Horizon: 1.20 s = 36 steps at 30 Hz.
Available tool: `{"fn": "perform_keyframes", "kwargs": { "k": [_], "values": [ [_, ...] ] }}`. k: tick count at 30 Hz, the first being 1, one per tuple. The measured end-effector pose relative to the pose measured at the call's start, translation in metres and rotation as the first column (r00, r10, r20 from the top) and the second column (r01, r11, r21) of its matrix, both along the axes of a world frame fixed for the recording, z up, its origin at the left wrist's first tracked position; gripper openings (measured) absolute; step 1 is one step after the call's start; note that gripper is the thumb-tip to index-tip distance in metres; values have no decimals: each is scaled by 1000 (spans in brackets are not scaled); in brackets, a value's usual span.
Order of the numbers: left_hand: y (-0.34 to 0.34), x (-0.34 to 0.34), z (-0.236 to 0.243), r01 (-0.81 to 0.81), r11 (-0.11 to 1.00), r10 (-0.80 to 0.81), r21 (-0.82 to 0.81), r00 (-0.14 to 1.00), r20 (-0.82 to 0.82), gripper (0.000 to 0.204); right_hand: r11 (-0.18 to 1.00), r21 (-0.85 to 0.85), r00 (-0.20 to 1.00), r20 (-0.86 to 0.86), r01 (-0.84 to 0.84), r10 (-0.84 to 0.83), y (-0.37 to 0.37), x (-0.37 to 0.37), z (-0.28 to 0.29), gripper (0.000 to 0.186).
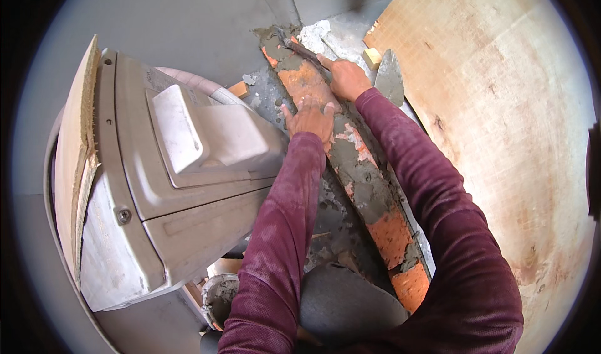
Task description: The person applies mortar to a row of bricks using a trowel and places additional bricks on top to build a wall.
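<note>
Lays spread, empty left hand (311,119) on brick row (389,236); curls right hand (350,78) round dark tool (305,52). Has grey wall (188,15) beyond row, machine (210,207) left of it, plywood (501,103) right.

Air-conditioner outdoor unit (134,166), off-white casing: one faint grey marking (152,77), near the side panel's far edge, too indistinct to read. Legible text, numbers, signs: none.
</note>
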<state>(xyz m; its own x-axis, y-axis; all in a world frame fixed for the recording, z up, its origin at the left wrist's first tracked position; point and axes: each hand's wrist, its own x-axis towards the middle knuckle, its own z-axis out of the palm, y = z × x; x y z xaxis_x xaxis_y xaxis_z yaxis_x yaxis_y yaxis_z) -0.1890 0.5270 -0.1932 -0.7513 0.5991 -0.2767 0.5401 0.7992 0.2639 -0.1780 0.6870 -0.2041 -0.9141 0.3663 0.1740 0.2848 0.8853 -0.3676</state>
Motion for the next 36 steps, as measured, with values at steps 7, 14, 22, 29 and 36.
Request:
{"fn": "perform_keyframes", "kwargs": {
  "k": [7,14,22,29,36],
  "values": [
    [-4,-4,-2,-5,998,5,-61,1000,-1,66,996,-82,976,-212,36,-52,-30,13,21,63],
    [-5,0,-11,1,1000,-1,-19,1000,-19,67,996,60,998,-31,-61,62,-15,11,7,64],
    [-1,0,-2,-10,1000,9,-30,1000,-15,65,992,107,997,-12,-73,74,-16,18,8,57],
    [-10,0,-11,3,1000,-3,-15,1000,-5,63,998,66,995,-95,-2,9,-35,32,17,56],
    [-23,22,13,66,960,-37,271,993,-113,58,996,9,994,-51,-92,92,-4,70,51,61]
  ]
}}
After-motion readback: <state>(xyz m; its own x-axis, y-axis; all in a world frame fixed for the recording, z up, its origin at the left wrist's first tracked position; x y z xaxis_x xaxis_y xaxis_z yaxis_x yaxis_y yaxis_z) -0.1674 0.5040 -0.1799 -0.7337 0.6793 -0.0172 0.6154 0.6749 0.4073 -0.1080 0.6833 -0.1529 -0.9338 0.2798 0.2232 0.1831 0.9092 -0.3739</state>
